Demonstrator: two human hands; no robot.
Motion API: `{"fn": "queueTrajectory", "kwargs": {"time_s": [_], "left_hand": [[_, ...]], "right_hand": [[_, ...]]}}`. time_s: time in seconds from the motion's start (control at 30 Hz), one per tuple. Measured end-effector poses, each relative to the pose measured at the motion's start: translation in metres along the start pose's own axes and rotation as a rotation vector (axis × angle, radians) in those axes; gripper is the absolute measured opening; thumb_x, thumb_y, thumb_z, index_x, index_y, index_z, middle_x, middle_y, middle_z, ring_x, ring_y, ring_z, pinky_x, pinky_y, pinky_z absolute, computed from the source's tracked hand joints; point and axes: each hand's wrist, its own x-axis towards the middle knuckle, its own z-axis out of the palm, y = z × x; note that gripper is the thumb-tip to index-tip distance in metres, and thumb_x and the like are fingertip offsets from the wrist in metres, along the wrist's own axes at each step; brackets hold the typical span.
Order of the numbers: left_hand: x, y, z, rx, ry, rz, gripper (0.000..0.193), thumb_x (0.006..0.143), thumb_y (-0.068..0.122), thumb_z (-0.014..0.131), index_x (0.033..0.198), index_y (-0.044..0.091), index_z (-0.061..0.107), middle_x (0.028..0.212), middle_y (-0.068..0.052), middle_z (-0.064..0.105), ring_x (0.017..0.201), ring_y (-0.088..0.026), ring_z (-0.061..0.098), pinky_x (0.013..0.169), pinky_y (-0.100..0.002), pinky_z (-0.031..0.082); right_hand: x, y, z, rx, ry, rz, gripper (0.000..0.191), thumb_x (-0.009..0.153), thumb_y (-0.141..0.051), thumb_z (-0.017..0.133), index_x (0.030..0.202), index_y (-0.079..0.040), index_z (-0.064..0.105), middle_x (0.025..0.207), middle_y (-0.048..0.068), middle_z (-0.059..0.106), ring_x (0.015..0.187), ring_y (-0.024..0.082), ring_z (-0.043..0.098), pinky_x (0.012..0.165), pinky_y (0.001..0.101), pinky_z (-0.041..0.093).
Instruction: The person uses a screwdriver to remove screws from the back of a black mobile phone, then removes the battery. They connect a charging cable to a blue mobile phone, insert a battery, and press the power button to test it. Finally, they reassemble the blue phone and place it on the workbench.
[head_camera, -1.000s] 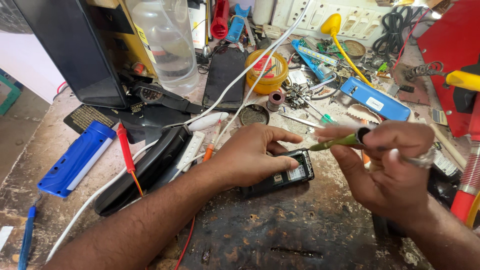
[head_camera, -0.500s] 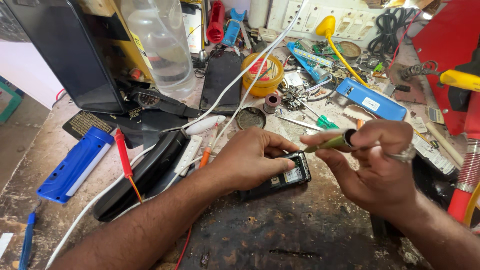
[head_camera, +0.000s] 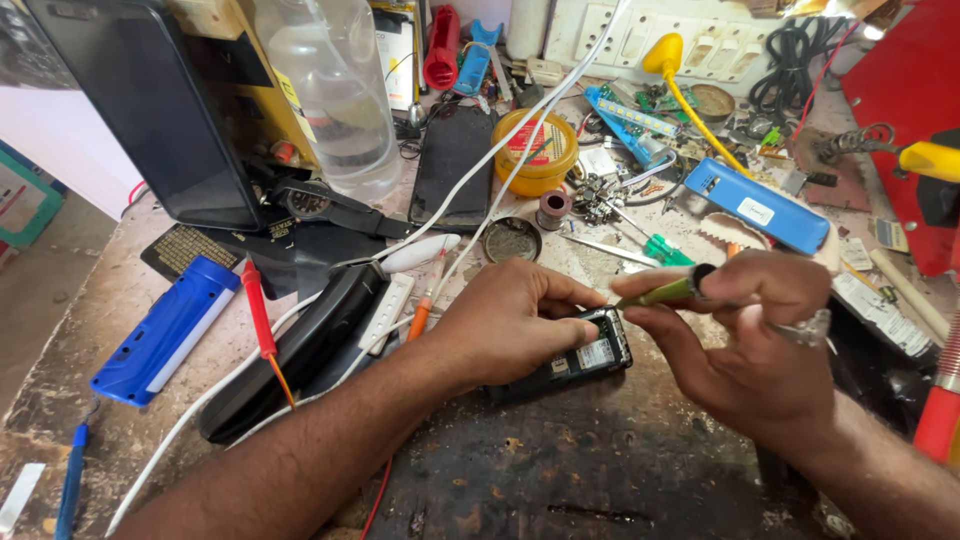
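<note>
Left hand (head_camera: 515, 325) pins phone (head_camera: 585, 358); screwdriver (head_camera: 660, 291) in right grip (head_camera: 745, 340).

1. My tool (head_camera: 660, 291) has a smooth green plastic grip.
2. The small phone (head_camera: 575, 358) looks like dark, shiny plastic.
3. The table (head_camera: 560, 470) is rough, scratched and dull.
4. The bottle (head_camera: 335, 90) is clear plastic.
</note>
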Motion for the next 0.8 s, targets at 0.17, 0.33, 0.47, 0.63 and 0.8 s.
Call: {"fn": "queueTrajectory", "kwargs": {"time_s": [0.17,0.33,0.47,0.63,0.8], "left_hand": [[0.0002,-0.0005,-0.0007,0.044,0.004,-0.027,0.038,0.080,0.022,0.077,0.116,0.012,0.078,0.086,-0.005,0.082,0.073,-0.009,0.073,0.068,-0.026,0.057],[0.0005,-0.0011,0.0005,-0.016,-0.012,0.012,0.037,0.081,0.021,0.076,0.116,0.011,0.078,0.087,-0.004,0.082,0.074,-0.008,0.073,0.069,-0.026,0.058],[-0.0006,-0.0009,0.0006,0.003,0.008,-0.011,0.037,0.080,0.021,0.076,0.116,0.012,0.078,0.086,-0.005,0.082,0.073,-0.009,0.073,0.067,-0.026,0.057],[0.0000,0.0001,0.0000,0.013,-0.002,-0.021,0.037,0.080,0.022,0.076,0.115,0.012,0.079,0.088,-0.005,0.082,0.075,-0.009,0.075,0.070,-0.026,0.058],[-0.0002,0.0001,0.0007,0.059,0.025,-0.018,0.039,0.079,0.023,0.077,0.116,0.012,0.078,0.089,-0.005,0.082,0.076,-0.010,0.076,0.071,-0.027,0.058]], "right_hand": [[-0.0027,0.0005,-0.0036,-0.160,-0.093,0.093,0.049,0.082,0.001,0.080,0.116,0.002,0.045,0.121,0.013,0.050,0.102,0.030,0.070,0.077,0.0289,0.062],[-0.0040,0.0026,0.0039,-0.056,0.020,0.045,0.048,0.087,-0.003,0.079,0.115,0.006,0.041,0.115,0.005,0.053,0.103,0.016,0.071,0.084,0.0248,0.064],[-0.0048,0.0065,0.0039,0.040,0.023,0.052,0.047,0.091,-0.003,0.075,0.118,0.005,0.037,0.124,0.013,0.042,0.106,0.015,0.069,0.084,0.0196,0.062],[-0.0095,0.0074,-0.0013,-0.018,-0.081,0.244,0.044,0.085,-0.002,0.079,0.116,-0.009,0.049,0.112,0.004,0.070,0.101,0.018,0.072,0.084,0.0230,0.062],[-0.0061,0.0097,0.0013,0.262,-0.081,0.338,0.043,0.091,0.002,0.070,0.130,0.001,0.052,0.123,0.002,0.066,0.108,0.012,0.072,0.090,0.0224,0.061]]}}
